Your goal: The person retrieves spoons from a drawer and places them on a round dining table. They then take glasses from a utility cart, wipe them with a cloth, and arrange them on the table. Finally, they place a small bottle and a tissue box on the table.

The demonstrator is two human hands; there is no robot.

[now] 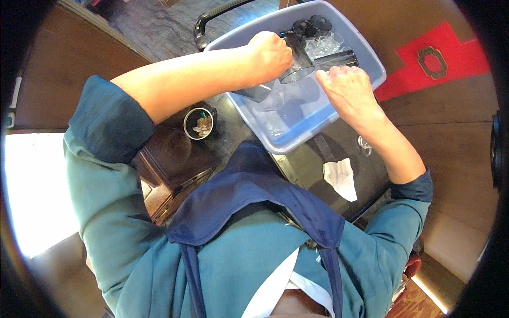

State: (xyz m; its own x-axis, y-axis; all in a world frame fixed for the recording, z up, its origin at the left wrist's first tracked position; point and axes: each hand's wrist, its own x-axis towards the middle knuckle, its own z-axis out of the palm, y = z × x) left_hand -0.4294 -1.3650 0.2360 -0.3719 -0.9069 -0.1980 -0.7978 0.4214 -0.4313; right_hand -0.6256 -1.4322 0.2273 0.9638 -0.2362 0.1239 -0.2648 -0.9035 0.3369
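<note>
A blue-grey plastic tub [373, 63] stands before me. Over it, my left hand [272, 55] is closed at the side of a dark see-through cylindrical vessel [300, 59], tilted with its round rim towards me. My fingers' exact hold on it is hidden. My right hand [346, 85] is curled over the near side of a second dark see-through vessel [336, 59], which lies on its side. Small clear glasses [324, 45] are heaped behind both vessels, beside dark round pieces [312, 24]. Below my left wrist is a dark translucent piece [256, 92].
A round container [199, 123] with scraps in it stands left of the tub. On the dark surface near me lie a crumpled white tissue [341, 179] and a clear coiled item [364, 146]. A black curved handle [203, 26] rises behind the tub's left corner.
</note>
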